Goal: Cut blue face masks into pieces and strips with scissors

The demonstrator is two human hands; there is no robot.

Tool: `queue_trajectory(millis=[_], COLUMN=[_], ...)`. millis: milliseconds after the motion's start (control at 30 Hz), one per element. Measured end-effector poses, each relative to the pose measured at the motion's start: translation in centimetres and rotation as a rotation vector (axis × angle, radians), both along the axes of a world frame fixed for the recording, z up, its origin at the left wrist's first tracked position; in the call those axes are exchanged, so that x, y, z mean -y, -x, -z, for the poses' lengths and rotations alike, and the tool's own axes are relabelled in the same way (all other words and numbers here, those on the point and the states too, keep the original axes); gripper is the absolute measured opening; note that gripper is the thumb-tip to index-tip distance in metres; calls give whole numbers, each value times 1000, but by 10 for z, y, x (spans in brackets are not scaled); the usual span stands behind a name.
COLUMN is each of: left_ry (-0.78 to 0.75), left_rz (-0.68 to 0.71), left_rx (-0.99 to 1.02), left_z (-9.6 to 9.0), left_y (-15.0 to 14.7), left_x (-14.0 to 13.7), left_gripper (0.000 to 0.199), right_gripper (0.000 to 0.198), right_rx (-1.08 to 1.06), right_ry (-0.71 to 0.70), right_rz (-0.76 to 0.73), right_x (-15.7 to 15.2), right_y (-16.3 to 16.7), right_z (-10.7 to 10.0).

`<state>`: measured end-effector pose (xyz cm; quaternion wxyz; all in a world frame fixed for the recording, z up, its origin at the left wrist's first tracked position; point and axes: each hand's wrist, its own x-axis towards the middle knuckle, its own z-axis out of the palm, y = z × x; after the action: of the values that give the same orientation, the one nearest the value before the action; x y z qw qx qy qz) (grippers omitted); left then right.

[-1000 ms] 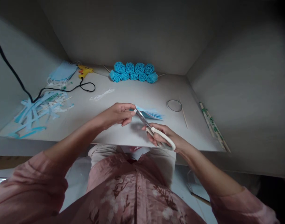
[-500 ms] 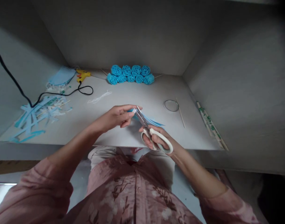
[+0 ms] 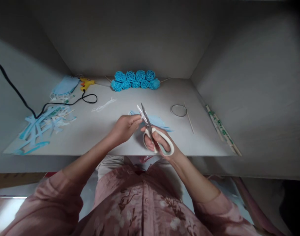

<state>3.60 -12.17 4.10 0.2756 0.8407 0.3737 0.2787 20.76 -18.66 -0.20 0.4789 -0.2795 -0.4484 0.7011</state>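
Observation:
My right hand (image 3: pixel 162 139) grips a pair of scissors (image 3: pixel 150 127) with white handles, its thumb and fingers through the loops. The blades point away from me and stand slightly apart. Just left of them, my left hand (image 3: pixel 125 129) is closed in a pinch, its fingertips touching a small white strip (image 3: pixel 143 117) beside the blades. Under and behind the scissors, pale blue mask fabric (image 3: pixel 158 121) lies on the table, partly covered by my hands and the blades.
Blue fabric roses (image 3: pixel 135 80) stand in two rows at the back. At left are a yellow glue gun (image 3: pixel 86 83) with black cord, face masks (image 3: pixel 65 85) and blue scraps (image 3: pixel 39 127). White cords (image 3: pixel 104 105), a wire ring (image 3: pixel 178 110), a thin stick (image 3: pixel 190 122) and green-marked packets (image 3: pixel 222 129) lie around.
The blue fabric has left my left hand and lies on the table. The scissors have shifted left, their blades pointing more directly away, and my left hand pinches a small white strip.

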Motion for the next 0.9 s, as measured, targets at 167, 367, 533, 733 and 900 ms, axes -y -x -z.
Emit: queue_trajectory(millis=[167,367,533,733,900], left_ry=[-56,-220,-288,-260,-256], left_rz=[-11,-17,-51,-52,-43], left_rx=[1,65,90,134,126], left_z=[7,15,20,30,31], left_y=[-1,-3,-4,-1,2], left_x=[-3,-9,-9,-9,-13], left_gripper=[30,27,30,27,28], right_gripper=[45,46,53,62,56], right_rx=[-53,-39,-85,-182,-193], right_ry=[52,88,78,120,207], right_rz=[-12,4,-14,-77,-75], right_x=[-2,-3,-8,-14,-17], right_y=[-1,0,8,15,15], right_z=[-3,-5,4,5,-4])
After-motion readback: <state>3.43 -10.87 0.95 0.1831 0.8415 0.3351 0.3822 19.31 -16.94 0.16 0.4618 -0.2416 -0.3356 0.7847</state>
